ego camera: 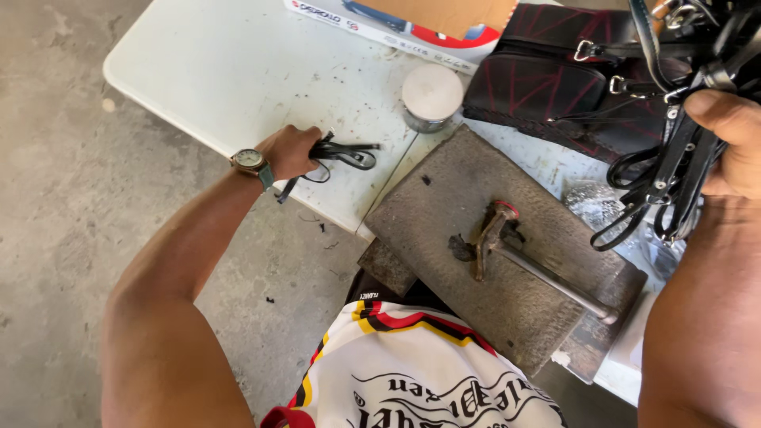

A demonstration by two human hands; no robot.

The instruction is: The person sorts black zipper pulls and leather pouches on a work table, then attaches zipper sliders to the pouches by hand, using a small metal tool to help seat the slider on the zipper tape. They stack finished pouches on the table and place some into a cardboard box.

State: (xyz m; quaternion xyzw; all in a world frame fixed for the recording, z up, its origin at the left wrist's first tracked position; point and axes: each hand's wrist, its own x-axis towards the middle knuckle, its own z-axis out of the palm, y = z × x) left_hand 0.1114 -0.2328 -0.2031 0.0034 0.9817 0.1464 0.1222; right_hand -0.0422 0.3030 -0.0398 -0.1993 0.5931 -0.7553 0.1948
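Observation:
My left hand (pixel 289 152), a watch on its wrist, is closed around a bundle of thin black straps (pixel 349 153) lying on the white table (pixel 238 71). My right hand (pixel 733 143) at the right edge grips a bunch of black straps with metal buckles (pixel 670 170) that hang down over the table. A hammer (pixel 515 250) with a metal handle lies on a worn grey slab (pixel 468 190) between my hands.
A black bag with red stitching (pixel 563 87) sits at the back right. A round white-lidded tin (pixel 432 95) stands beside it, and a flat printed box (pixel 412 28) lies behind. Crumpled clear plastic (pixel 590 202) lies near the slab. Concrete floor (pixel 63 198) is on the left.

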